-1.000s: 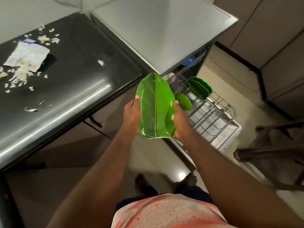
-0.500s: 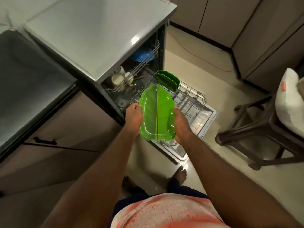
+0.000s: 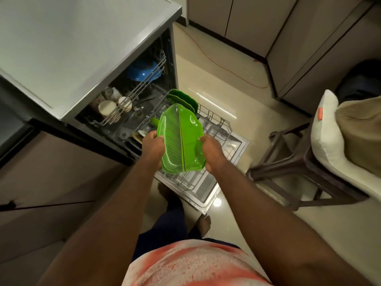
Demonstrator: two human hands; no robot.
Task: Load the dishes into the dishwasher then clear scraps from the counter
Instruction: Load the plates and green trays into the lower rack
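Risk first. I have the leaf plate (image 3: 180,139) pinched only by its long edges, with the left hand (image 3: 153,148) and right hand (image 3: 212,151) each curled round a rim. The surface is glossy, so I judge a slip likely if either grip eases before the tines take it.

Second risk: the plate's far tip sits just in front of the green plates (image 3: 183,98) already standing at the back of the lower rack (image 3: 215,122). Lowering too far back could knock them.

The plate hangs above the pulled-out rack, not yet seated.

Look: bright green, banana-leaf shape, dark central rib, fine veins, raised rim, face towards me.
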